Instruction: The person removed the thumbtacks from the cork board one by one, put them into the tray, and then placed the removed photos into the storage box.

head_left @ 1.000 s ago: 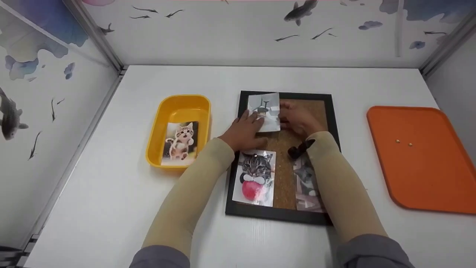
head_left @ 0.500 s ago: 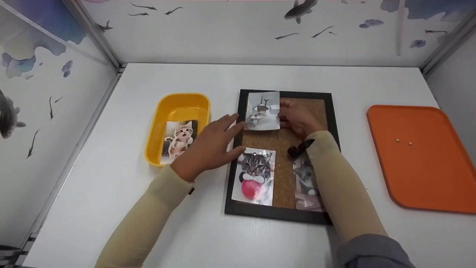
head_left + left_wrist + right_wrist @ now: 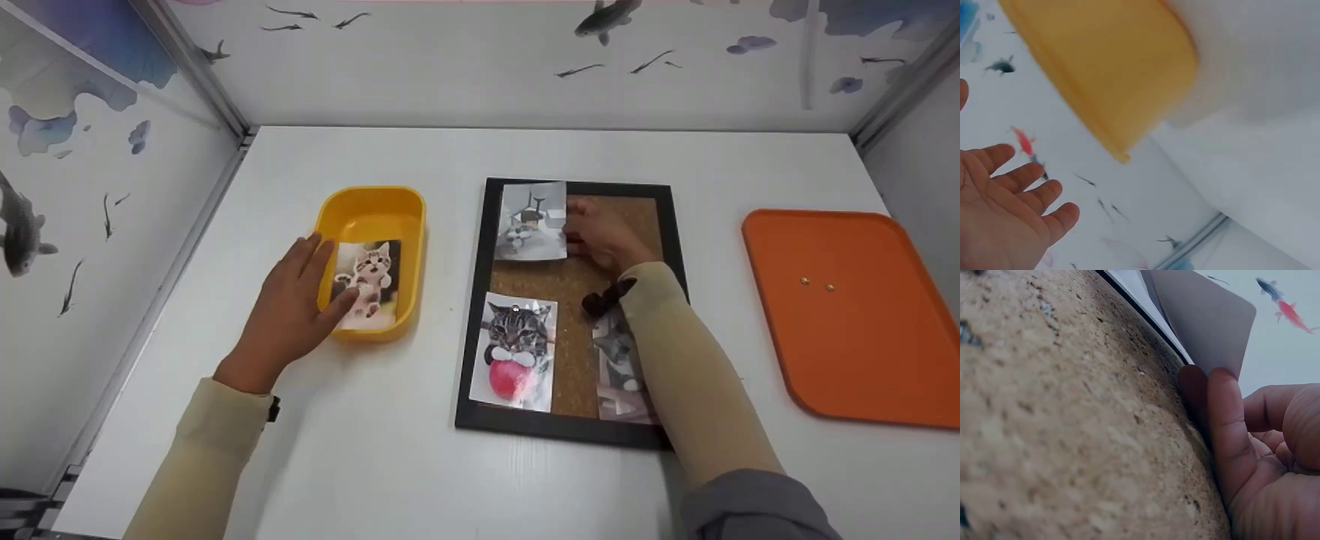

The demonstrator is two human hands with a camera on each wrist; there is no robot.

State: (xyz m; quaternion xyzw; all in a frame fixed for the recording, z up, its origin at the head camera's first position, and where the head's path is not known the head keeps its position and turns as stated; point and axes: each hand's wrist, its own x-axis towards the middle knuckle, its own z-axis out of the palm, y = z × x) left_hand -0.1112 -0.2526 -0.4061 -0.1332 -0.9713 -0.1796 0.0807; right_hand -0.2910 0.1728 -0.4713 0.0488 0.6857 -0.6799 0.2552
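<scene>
My right hand (image 3: 601,234) holds the right edge of a photo (image 3: 531,223) with a pale grey picture, at the upper left of a black-framed cork board (image 3: 577,300). In the right wrist view, fingertips meet the edge of that photo (image 3: 1207,320), which tilts up off the cork. My left hand (image 3: 289,300), fingers spread, is over the left side of a yellow bin (image 3: 415,292). A kitten photo (image 3: 367,289) lies inside it, the thumb overlapping its left part. The left wrist view shows that palm empty beside the bin (image 3: 1112,67).
On the board's lower left lies a cat photo (image 3: 514,360) with a pin at its top; another cat photo (image 3: 619,367) is partly hidden by the right sleeve. Two small gold pins (image 3: 817,284) lie on an orange tray (image 3: 862,337) at right. Walls enclose the white table (image 3: 405,465).
My left hand has let go of the grey photo and moved left to the yellow bin. The right hand has stayed at the photo's edge.
</scene>
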